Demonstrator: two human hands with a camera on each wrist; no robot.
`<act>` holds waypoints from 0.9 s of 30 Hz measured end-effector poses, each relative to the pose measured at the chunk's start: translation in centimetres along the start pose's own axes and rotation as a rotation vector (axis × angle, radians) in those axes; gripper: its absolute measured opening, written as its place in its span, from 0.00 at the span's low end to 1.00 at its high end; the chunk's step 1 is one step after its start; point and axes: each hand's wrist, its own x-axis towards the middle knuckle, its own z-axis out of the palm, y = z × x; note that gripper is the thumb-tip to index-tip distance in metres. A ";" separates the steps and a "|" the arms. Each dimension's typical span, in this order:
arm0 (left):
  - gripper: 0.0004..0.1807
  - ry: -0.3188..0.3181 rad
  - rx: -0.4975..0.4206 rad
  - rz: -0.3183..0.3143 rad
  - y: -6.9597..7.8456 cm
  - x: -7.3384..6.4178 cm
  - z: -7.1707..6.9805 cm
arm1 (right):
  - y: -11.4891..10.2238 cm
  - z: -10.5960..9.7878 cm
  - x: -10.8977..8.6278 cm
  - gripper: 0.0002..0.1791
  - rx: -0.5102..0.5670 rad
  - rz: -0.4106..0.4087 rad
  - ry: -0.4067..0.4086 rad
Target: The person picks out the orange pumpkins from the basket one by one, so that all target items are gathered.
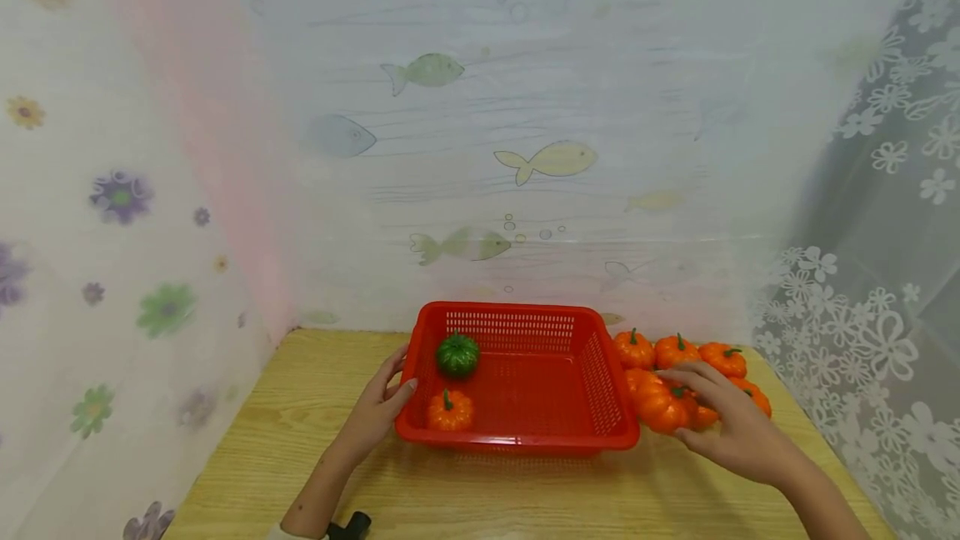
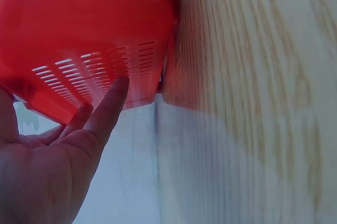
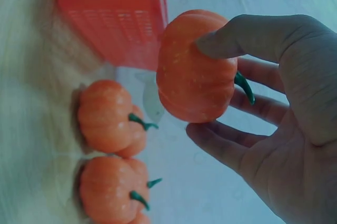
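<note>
My left hand [image 1: 373, 408] holds the left side of a red plastic basket [image 1: 517, 441]. Its thumb lies at the rim, and in the left wrist view its fingers reach along the slotted outer wall. Inside the basket are a small green pumpkin [image 1: 457, 355] at the back left and an orange pumpkin [image 1: 451, 412] in front of it. Just right of the basket, my right hand [image 1: 738, 432] grips another orange pumpkin [image 3: 195, 71] between thumb and fingers, lifted off the table. Several more orange pumpkins [image 3: 105, 116] with green stems stand behind and beneath that hand.
The basket stands on a wood-grain table [image 1: 307, 407]. A whitish sheet printed with fish [image 1: 555, 159] hangs behind it, with flowered sheets at both sides. A black object [image 1: 351, 525] shows beside the left forearm at the bottom edge.
</note>
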 end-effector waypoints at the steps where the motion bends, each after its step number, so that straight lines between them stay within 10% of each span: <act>1: 0.35 -0.003 0.002 0.004 0.0 0.0 0.0 | 0.2 0.1 -0.2 0.43 -0.004 -0.003 0.003; 27: 0.35 0.009 0.012 -0.029 0.4 -0.2 0.0 | 3.3 6.1 -2.7 0.42 -0.070 0.000 -0.004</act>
